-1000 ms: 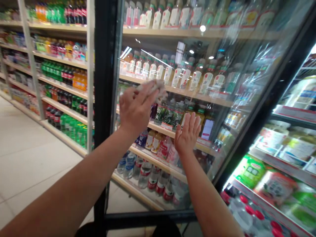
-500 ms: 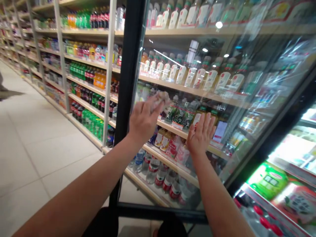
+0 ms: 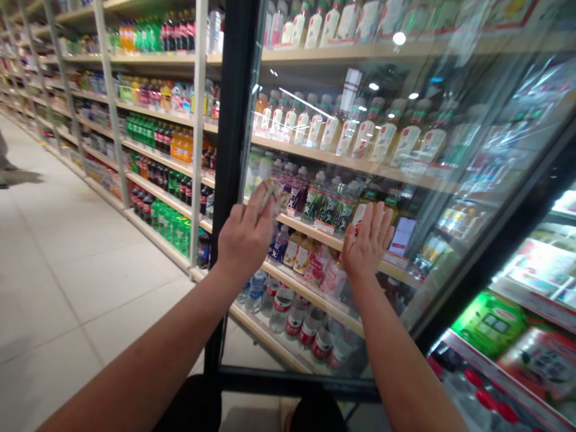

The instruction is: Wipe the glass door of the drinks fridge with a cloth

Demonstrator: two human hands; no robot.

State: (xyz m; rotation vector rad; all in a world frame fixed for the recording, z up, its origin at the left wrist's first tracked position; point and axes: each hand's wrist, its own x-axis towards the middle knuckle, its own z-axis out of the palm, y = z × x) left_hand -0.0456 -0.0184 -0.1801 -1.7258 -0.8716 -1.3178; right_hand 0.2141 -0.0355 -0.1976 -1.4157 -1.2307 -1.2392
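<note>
A glass door [image 3: 315, 72] with a black frame stands open in front of me, and shelves of bottles show through it. My left hand [image 3: 245, 240] is closed round a crumpled, pale cloth [image 3: 273, 197], held at the glass near the door's left edge. Flat against the pane, or very close to it, is my right hand [image 3: 368, 237], its fingers stretched upward and holding nothing. A phone [image 3: 402, 236] with a lit screen appears just right of those fingers; whether it is a reflection I cannot tell.
Long shelves of drinks [image 3: 157, 144] run along the left above a pale tiled floor [image 3: 49, 270]. On the right, a lit cooler shelf [image 3: 508, 372] holds green packs [image 3: 490, 321] and red-capped bottles [image 3: 483, 396]. At the far left edge, part of a person [image 3: 3, 153] shows.
My left hand has moved left and slightly down across the glass with the cloth, uncovering purple-labelled bottles behind. The right hand has stayed nearly in place.
</note>
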